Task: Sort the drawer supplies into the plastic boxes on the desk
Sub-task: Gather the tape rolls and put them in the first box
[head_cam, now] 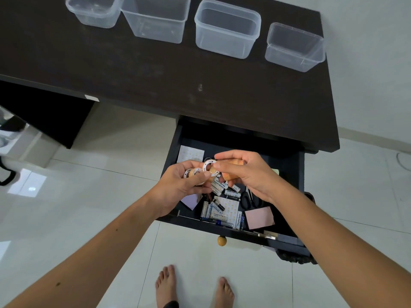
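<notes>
Both hands loaded with tape rolls over the open drawer (289, 165), boxes not yet touched.

Left hand (178, 187) has its fingers curled round two small tape rolls (195, 173); right hand (246, 172) pinches another roll (210, 167) at the fingertips, with more orange rolls (238, 162) tucked in the palm (count unclear). Batteries (222, 213), sticky notes (259, 217) and scissors (250, 200) lie in the drawer below. The four clear plastic boxes (226, 27) sit in a row at the desk's (155, 85) far edge, well apart from both hands, straight ahead and up. My read: the right hand is nearer the two right-side boxes, the left nearer the left pair, so the drop means a forward reach over the desk.
</notes>
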